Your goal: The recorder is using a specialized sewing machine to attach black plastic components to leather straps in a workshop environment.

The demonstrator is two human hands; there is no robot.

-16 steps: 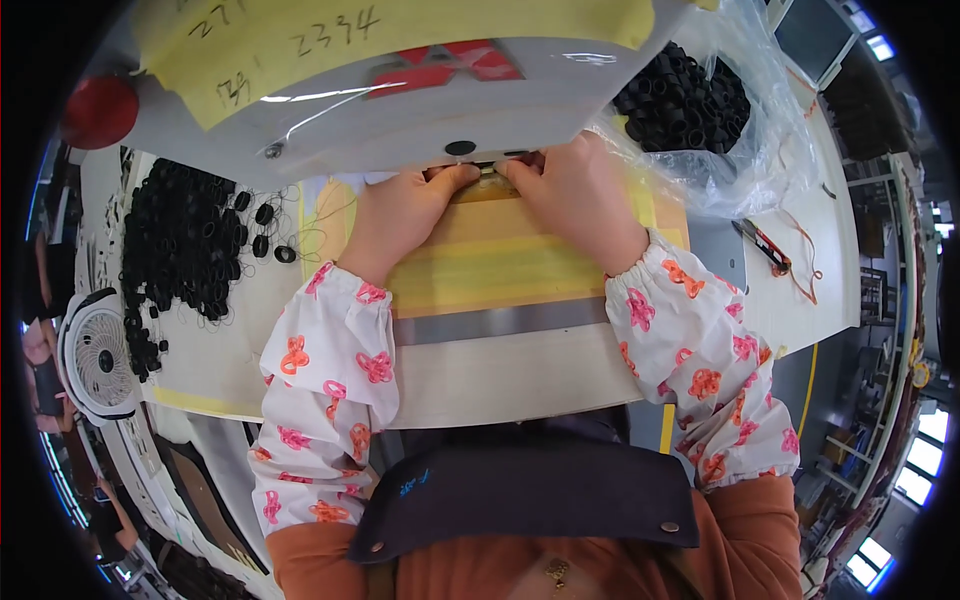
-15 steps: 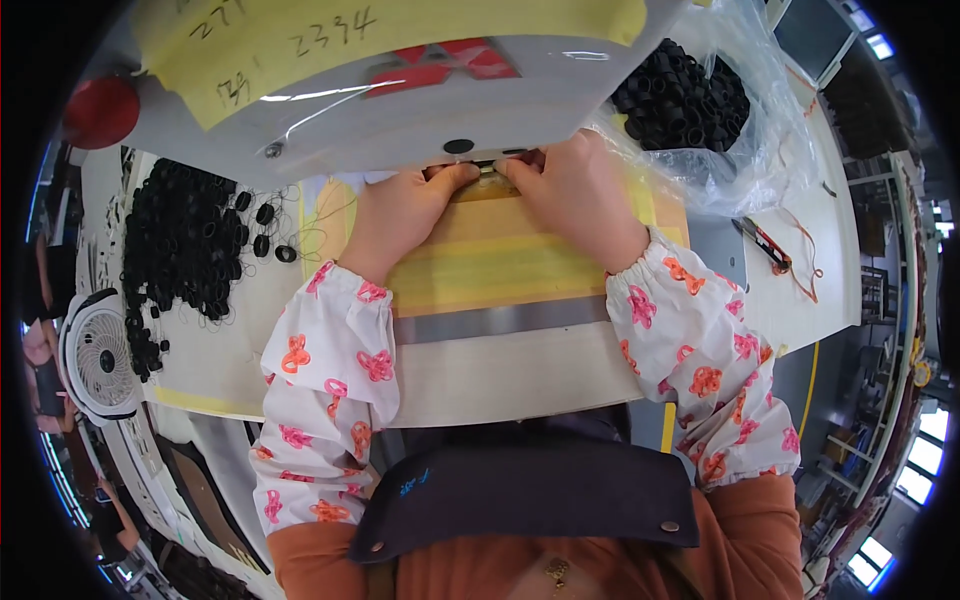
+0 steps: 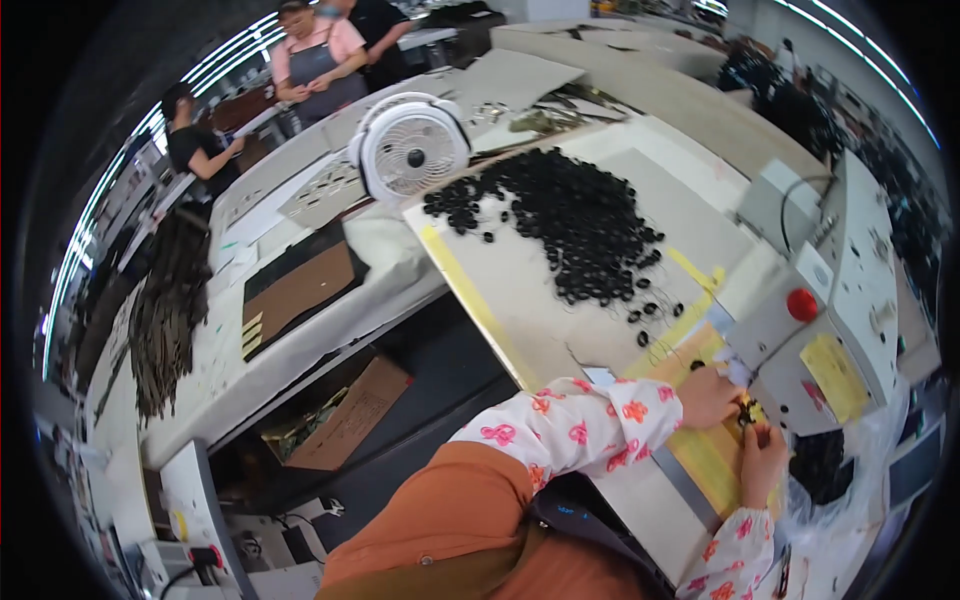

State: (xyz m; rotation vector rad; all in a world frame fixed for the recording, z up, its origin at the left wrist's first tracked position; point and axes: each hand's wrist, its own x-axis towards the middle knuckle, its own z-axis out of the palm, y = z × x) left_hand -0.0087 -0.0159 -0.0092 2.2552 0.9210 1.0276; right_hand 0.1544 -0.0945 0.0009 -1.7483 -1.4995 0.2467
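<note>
Somewhat blurred hands [image 3: 712, 398], indistinct dark piece [image 3: 747, 412] between

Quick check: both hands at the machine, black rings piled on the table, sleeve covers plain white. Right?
One thing off: the sleeve covers are white with pink and orange figures, per the head view. Left hand and right hand at the machine, black rings piled on the table: correct.

The sleeves [image 3: 570, 430] are white, scattered with pink and orange motifs (flowers or bows, hard to tell); the top [image 3: 430, 500] is rust-orange. Black rings [image 3: 590, 220] cover part of the off-white table [image 3: 520, 310], yellow tape [image 3: 464, 285] lining its near edge. The button [image 3: 801, 304] is red, the machine [image 3: 778, 320] pale grey.
</note>
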